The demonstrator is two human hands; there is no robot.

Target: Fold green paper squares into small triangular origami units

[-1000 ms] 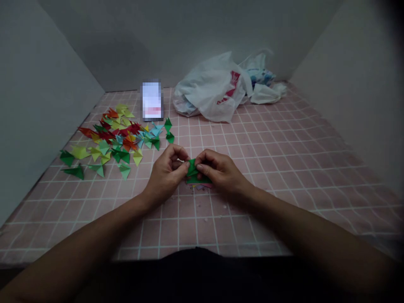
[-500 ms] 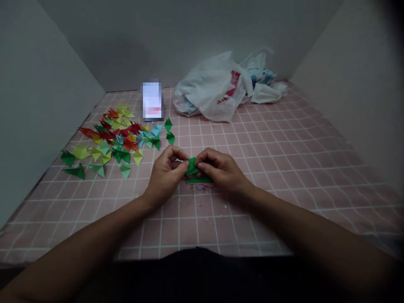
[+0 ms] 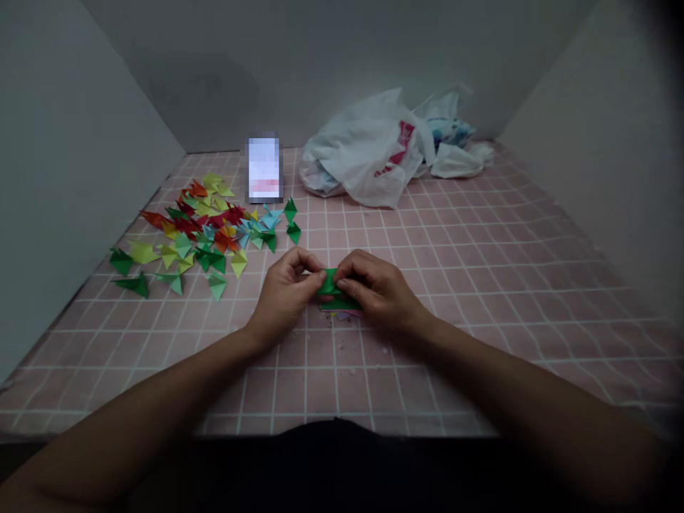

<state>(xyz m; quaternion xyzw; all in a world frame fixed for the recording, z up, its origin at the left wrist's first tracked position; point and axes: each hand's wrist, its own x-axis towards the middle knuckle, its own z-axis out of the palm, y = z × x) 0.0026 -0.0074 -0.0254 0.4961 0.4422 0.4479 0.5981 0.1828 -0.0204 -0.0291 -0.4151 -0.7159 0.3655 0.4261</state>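
A small folded piece of green origami paper (image 3: 330, 281) is pinched between both hands at the middle of the table. My left hand (image 3: 291, 288) grips its left side between thumb and fingers. On its right side, my right hand (image 3: 374, 286) pinches with thumb and forefinger. Just beneath lies a stack of paper sheets (image 3: 340, 305), green on top, with pink, yellow and purple edges showing at the front. The fingers hide part of the folded piece and of the stack.
Many folded paper cranes (image 3: 206, 226) in red, yellow, green and blue lie at the left. Behind them stands a phone (image 3: 264, 169) with a blurred screen. White plastic bags (image 3: 368, 149) rest against the back wall. A pink checked cloth (image 3: 481, 285) covers the table.
The green paper between my hands now shows a flatter, wider face where a pointed fold stood before. The whole scene has shifted slightly rightward in view.
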